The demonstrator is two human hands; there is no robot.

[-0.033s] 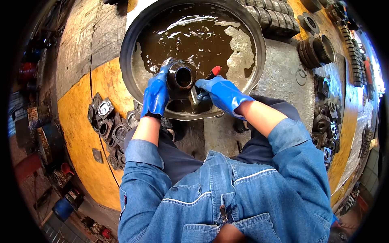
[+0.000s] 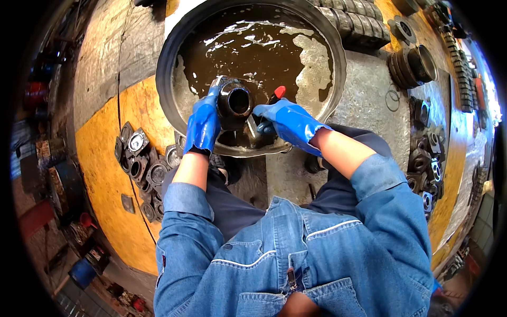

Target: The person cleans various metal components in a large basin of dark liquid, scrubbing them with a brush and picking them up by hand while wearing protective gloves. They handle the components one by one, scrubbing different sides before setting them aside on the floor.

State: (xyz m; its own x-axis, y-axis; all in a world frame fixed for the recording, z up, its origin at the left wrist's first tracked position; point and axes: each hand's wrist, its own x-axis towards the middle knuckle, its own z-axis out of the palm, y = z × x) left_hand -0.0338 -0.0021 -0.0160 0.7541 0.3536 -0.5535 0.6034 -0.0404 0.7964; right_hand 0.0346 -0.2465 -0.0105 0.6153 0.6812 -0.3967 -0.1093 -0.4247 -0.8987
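My left hand [image 2: 205,119], in a blue rubber glove, grips the left side of a dark, wet metal housing [image 2: 228,113] with a round bore. The housing is tilted so that its bore faces up toward me, over the near part of a wide metal basin [image 2: 166,87] of murky brown liquid [image 2: 248,58]. Beside it, my right hand [image 2: 282,117], gloved the same way, is closed around a hand tool [image 2: 279,94] with a red-ended dark handle. A pale, flat lower end of this tool shows close to the housing's near right side; its exact kind is unclear.
Several greasy flanged metal parts [image 2: 157,174] are heaped on the yellow floor sheet [image 2: 100,153] at the left. Stacked metal pieces [image 2: 359,24] and ring-shaped parts [image 2: 422,63] stand at the far right. More small castings [image 2: 421,158] lie to the right of my knee.
My right hand and the tool have shifted slightly left. My left hand and the housing stay nearly in place. Ripples on the liquid differ.
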